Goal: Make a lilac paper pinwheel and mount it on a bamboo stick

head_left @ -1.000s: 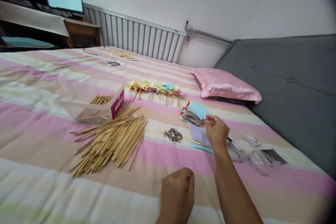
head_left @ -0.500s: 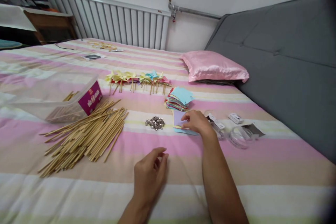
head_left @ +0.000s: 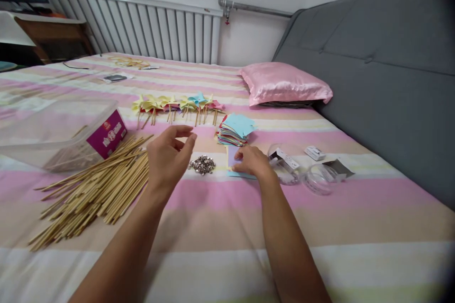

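Observation:
My left hand (head_left: 170,154) hovers over the bed, beside a small heap of silvery metal pieces (head_left: 203,164). Its thumb and fingers are apart, with nothing between them. My right hand (head_left: 253,162) rests on a lavender paper sheet (head_left: 232,156), thumb and forefinger slightly apart at its surface. A light blue sheet (head_left: 241,174) shows under the lavender one. Just behind is a stack of coloured cut paper (head_left: 236,129), pale blue on top. Many thin wooden sticks (head_left: 92,189) lie in a loose pile left of my left hand.
Several paper pinwheels (head_left: 177,103) on sticks lie in a row farther back. A clear plastic box (head_left: 60,128) with sticks inside stands at left. To the right are round clear containers (head_left: 318,180) and a small white box (head_left: 314,153). A pink pillow (head_left: 284,84) lies by the grey headboard (head_left: 373,57).
My left hand has moved forward and left, rising from the near bedspread to beside the metal heap. My right hand stays at the paper sheets, its fingers more curled. The view has shifted slightly.

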`<state>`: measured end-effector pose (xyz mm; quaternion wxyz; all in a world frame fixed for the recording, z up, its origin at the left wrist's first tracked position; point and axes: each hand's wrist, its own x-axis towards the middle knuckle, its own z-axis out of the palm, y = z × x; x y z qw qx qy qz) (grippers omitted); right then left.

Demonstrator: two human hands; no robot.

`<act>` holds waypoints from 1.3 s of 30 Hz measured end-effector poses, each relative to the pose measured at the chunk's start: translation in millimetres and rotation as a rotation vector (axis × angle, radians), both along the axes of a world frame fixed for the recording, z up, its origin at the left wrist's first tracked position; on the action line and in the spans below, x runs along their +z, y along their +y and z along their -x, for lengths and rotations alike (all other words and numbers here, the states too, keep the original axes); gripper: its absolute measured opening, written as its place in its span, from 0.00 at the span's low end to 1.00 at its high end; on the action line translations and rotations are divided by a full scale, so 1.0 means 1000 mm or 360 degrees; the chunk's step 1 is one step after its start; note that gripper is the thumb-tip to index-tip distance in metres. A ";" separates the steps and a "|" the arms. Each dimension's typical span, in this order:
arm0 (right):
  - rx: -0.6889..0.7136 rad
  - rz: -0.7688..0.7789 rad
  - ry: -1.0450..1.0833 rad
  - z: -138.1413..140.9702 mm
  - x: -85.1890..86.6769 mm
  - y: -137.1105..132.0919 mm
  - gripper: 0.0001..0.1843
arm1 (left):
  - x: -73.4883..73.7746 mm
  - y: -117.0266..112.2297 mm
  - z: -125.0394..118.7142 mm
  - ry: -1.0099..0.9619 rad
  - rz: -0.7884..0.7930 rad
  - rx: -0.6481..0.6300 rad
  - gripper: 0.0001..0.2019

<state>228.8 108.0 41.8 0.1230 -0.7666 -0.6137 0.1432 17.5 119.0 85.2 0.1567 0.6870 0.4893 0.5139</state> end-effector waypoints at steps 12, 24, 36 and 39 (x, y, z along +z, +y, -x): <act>-0.0337 -0.0260 -0.0121 0.001 0.019 -0.003 0.07 | -0.047 -0.001 0.005 -0.0202 0.0451 -0.0132 0.14; -0.0057 -0.0701 0.1169 0.057 0.033 -0.012 0.07 | -0.053 -0.017 -0.009 -0.0256 0.0539 -0.0716 0.42; 0.0437 -0.0552 0.1412 0.079 0.017 -0.005 0.09 | -0.050 -0.016 -0.013 -0.1384 0.1161 -0.0957 0.18; 0.0518 -0.0480 0.1548 0.078 0.015 -0.003 0.12 | -0.042 -0.018 -0.009 -0.1489 0.1244 -0.1032 0.16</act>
